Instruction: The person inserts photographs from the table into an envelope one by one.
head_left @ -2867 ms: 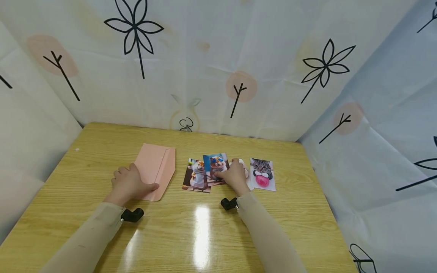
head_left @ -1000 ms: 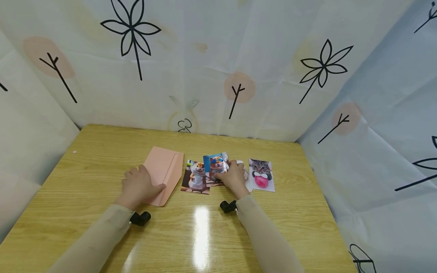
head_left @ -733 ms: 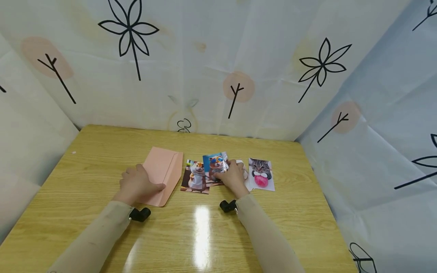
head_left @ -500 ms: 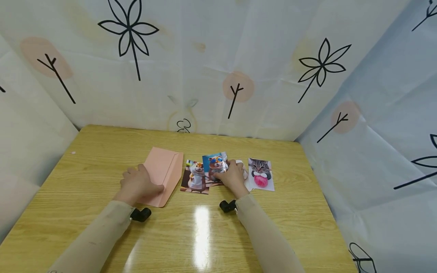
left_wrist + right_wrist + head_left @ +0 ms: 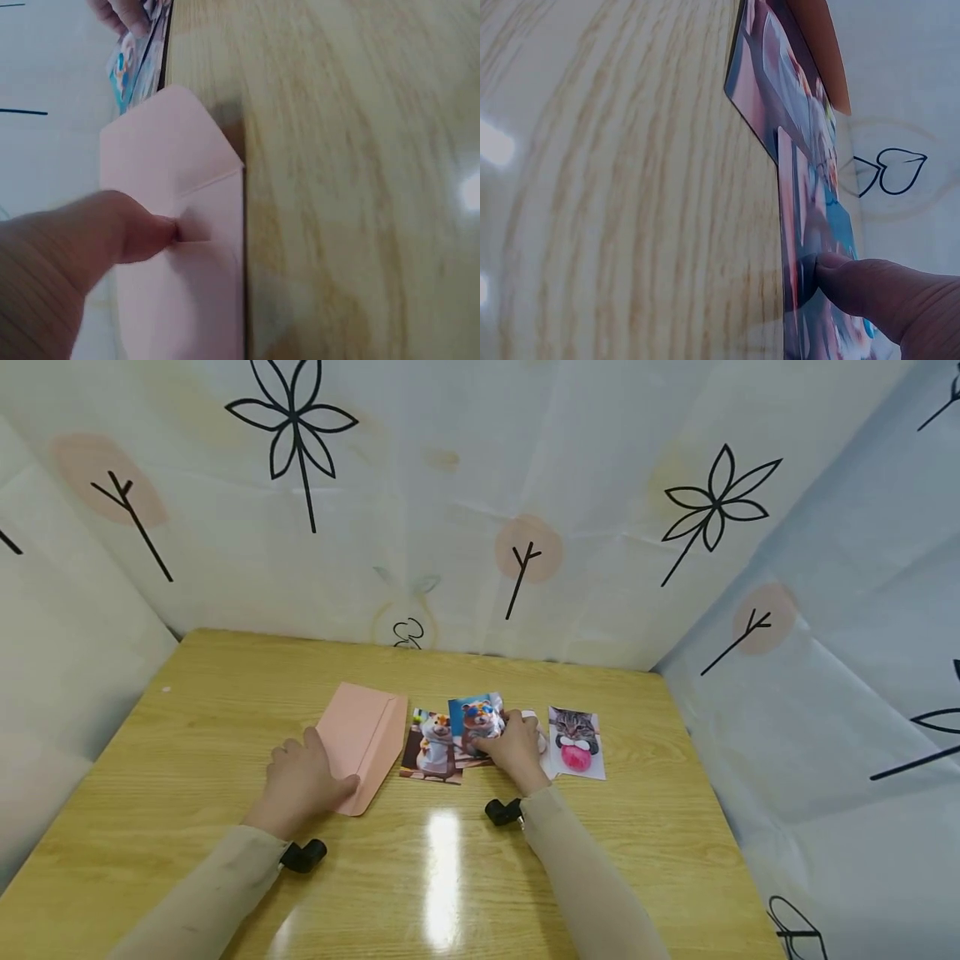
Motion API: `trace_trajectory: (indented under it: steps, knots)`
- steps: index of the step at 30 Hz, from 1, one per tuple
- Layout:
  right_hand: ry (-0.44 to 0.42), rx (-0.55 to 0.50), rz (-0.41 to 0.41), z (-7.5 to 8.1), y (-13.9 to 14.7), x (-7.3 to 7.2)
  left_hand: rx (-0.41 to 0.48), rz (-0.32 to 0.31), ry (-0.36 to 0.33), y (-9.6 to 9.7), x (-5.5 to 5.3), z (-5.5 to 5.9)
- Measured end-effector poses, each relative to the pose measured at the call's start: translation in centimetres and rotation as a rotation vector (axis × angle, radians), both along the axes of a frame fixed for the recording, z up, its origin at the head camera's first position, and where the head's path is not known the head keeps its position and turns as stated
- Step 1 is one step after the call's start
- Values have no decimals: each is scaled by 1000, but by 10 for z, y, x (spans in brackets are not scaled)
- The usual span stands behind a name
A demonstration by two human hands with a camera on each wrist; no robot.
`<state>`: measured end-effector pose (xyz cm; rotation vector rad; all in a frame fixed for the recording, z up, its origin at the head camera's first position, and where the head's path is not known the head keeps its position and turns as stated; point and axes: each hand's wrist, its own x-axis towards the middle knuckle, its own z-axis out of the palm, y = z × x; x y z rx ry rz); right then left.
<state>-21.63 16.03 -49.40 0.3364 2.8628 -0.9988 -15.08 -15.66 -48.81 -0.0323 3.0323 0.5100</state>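
My left hand [image 5: 300, 785] holds the pink envelope [image 5: 352, 727] at its near left side. In the left wrist view its thumb [image 5: 142, 229] presses on the envelope near the flap's crease; the other fingers are out of that view. The flap points right. My right hand [image 5: 517, 747] grips a blue photo [image 5: 467, 714] of a furry animal in sunglasses, thumb on its face and fingers at its right side. This photo overlaps one of a white hamster-like animal [image 5: 433, 756] on its left. A whitish photo [image 5: 546, 758] lies partly hidden under the right hand.
A photo of a tabby cat with a pink ball [image 5: 576, 756] lies to the right of the others. Everything rests on a wooden table [image 5: 390, 893], with patterned cloth [image 5: 450, 527] hanging behind it and at both sides.
The envelope and left hand have moved right, close to the leftmost photo. Most recently the left hand has shifted slightly on the envelope. The right hand stays on the blue photo, which now looks slightly bent.
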Motion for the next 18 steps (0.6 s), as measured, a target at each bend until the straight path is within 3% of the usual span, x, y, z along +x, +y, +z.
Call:
trace_trajectory:
  steps: [9,18]
  knots:
    - [6,-22,2,1,-1,2,25,44,-94,-9,-13,-10]
    - [87,-39,1,3,2,3,1,12,-72,-8,-12,-7]
